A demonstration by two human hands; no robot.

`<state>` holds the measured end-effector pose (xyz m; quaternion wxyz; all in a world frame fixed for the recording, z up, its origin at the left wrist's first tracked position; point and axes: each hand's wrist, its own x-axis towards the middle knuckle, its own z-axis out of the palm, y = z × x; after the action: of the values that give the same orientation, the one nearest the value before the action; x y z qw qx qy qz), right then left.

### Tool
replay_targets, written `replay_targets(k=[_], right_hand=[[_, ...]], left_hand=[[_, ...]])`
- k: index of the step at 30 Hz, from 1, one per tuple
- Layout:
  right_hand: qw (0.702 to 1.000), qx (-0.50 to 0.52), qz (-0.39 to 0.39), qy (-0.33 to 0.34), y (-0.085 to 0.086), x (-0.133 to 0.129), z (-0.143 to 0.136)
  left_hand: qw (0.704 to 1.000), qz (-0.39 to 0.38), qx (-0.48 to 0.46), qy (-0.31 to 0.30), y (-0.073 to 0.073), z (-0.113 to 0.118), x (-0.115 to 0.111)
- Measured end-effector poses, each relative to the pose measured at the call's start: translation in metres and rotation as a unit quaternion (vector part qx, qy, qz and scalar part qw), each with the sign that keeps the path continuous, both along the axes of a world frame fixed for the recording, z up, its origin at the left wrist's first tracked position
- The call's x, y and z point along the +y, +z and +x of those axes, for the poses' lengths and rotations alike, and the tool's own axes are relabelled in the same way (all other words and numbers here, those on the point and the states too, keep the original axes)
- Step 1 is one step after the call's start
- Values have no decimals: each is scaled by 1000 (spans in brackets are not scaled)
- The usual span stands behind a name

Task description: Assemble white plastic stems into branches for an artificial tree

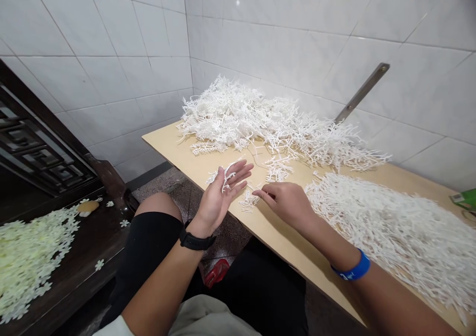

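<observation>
Nearest, a black band point(195, 240) circles the left wrist and a blue wristband point(355, 269) the right, both forearms reaching out over or beside the edge of a pale board point(286, 244). The left hand point(212, 202) is turned palm up, fingers extended and parted, its thumb holding thin, branched white sprigs point(227, 178) against the palm; their longer stems slant away and toward the right. The right hand point(292, 202) is curled, thumb and fingertips drawn together in a pinch, but whether a piece sits between them I cannot tell. Between the hands, on the board near its front edge, lies a small pile of short white pieces point(248, 202), just beside the right fingertips and a little farther from the left palm. Beyond the right forearm, a broad layer of white strands point(390, 222) spreads along the board. Past the hands, a loose white cluster point(278, 168) leads back to a tall tangled heap point(238, 112) by the tiled wall point(278, 48), where a metal bar point(362, 94) slants up. Off to the left, pale flower shapes point(29, 256) lie directly on a dark wooden surface point(89, 241); no container can be made out around any of these pieces.
</observation>
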<state>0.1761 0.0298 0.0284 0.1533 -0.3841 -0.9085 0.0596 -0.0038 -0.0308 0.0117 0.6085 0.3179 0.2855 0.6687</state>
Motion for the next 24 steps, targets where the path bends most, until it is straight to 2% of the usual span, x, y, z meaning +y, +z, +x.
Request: replay_targets(k=[3,8,12,14,17,20,24], right_hand=[[997,-59,55,-8,-2,1,1],[991,-81,107,-11,0,-2,1],[994,-25,107,0,1,-4,1],[995,50,77,42,2,-9,-1],[985,143,-10,97,1,-21,-8],[976,186,-64,97,0,-27,-13],[966,197,-137,91,4,-35,-15]], left_hand=[[999,10,-20,-35,-1,7,-1],[998,29,-11,-62,-4,13,-3],[998,34,5,-60,-6,16,-4],[997,34,16,-62,-5,18,-6],[996,24,39,-72,-5,23,-8],[995,19,57,-77,-5,28,-11],[996,6,78,-50,-6,27,-9]])
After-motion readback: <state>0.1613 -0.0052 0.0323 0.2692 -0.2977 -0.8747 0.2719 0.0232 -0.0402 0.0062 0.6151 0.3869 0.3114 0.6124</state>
